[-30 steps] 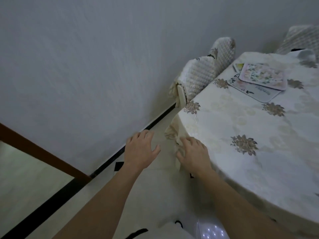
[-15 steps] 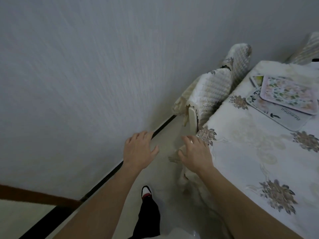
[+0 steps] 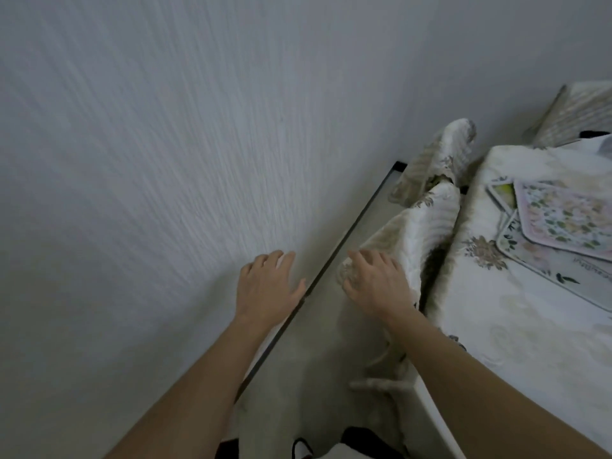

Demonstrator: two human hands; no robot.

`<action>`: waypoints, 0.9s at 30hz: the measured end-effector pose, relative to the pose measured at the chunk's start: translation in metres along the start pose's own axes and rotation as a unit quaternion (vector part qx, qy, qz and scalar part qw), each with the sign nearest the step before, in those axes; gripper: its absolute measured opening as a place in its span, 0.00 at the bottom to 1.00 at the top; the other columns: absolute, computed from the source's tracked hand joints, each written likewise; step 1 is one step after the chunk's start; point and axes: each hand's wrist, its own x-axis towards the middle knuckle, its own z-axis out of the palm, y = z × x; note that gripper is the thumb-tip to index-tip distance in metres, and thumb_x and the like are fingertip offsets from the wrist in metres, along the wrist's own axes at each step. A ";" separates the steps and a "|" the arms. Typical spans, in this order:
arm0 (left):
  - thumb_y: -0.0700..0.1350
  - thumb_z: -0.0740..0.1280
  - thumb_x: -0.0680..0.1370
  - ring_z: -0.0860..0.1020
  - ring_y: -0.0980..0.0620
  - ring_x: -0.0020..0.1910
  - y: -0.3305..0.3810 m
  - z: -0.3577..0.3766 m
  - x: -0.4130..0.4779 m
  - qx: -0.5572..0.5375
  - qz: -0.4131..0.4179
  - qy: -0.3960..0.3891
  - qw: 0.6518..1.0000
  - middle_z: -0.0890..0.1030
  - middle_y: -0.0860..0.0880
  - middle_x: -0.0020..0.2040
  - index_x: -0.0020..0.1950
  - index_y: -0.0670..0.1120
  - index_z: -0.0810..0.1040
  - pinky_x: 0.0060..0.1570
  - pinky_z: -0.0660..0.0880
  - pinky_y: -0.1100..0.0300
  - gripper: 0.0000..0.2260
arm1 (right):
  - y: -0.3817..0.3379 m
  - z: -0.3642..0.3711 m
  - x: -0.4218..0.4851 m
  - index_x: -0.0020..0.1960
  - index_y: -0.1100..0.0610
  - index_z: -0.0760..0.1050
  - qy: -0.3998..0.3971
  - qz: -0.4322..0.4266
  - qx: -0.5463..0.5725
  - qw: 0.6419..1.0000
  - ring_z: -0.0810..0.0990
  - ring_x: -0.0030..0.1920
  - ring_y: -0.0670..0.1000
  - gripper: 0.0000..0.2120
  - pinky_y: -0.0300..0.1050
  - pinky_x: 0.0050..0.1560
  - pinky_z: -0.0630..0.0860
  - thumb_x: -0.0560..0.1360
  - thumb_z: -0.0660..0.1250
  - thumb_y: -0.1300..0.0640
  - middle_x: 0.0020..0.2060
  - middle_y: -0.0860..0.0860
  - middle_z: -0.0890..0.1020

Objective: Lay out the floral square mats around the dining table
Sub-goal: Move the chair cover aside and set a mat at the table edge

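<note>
A stack of floral square mats (image 3: pixel 563 223) lies on the dining table (image 3: pixel 516 326) at the right, on a cream cloth with brown flower prints. The top mat is pink-edged with green and pink flowers. My right hand (image 3: pixel 374 279) rests with fingers spread on the top of a quilted chair cover (image 3: pixel 420 233) beside the table's edge, well left of the mats. My left hand (image 3: pixel 268 286) hovers open in front of the white wall, holding nothing.
A second covered chair (image 3: pixel 443 150) stands farther along the wall, and a third (image 3: pixel 583 117) at the far right. The white wall (image 3: pixel 165 160) meets the pale floor (image 3: pixel 308 376) along a dark baseboard, leaving a narrow passage between wall and chairs.
I have walked forward along the table. My right hand has left the tablecloth edge and now lies on the near chair's back. The mats appear closer.
</note>
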 end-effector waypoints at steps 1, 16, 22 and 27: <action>0.63 0.56 0.74 0.77 0.45 0.59 -0.001 0.002 0.013 -0.001 0.007 -0.001 1.000 0.79 0.47 0.64 0.68 0.49 0.74 0.53 0.73 0.48 0.28 | 0.001 0.000 0.011 0.70 0.50 0.67 0.002 0.006 0.001 1.000 0.71 0.67 0.56 0.25 0.54 0.67 0.67 0.75 0.61 0.44 0.66 0.52 0.74; 0.63 0.56 0.74 0.74 0.46 0.62 0.034 0.059 0.262 0.024 0.156 -0.041 0.987 0.77 0.49 0.65 0.69 0.51 0.71 0.58 0.71 0.48 0.28 | 0.096 0.022 0.203 0.67 0.51 0.72 0.079 0.139 0.040 0.986 0.76 0.61 0.56 0.23 0.54 0.61 0.71 0.74 0.63 0.46 0.62 0.53 0.77; 0.63 0.58 0.74 0.76 0.47 0.60 0.093 0.072 0.375 0.047 0.239 -0.029 0.969 0.77 0.49 0.64 0.68 0.51 0.72 0.56 0.72 0.49 0.27 | 0.167 0.015 0.263 0.70 0.49 0.69 0.107 0.214 0.081 0.968 0.73 0.65 0.55 0.25 0.54 0.65 0.69 0.74 0.63 0.45 0.65 0.52 0.75; 0.62 0.58 0.73 0.76 0.47 0.59 0.170 0.081 0.431 0.007 0.321 -0.022 0.947 0.78 0.50 0.62 0.67 0.51 0.73 0.55 0.73 0.50 0.26 | 0.240 0.008 0.266 0.66 0.50 0.72 0.126 0.303 0.076 0.942 0.74 0.62 0.55 0.24 0.54 0.61 0.72 0.72 0.62 0.45 0.62 0.52 0.76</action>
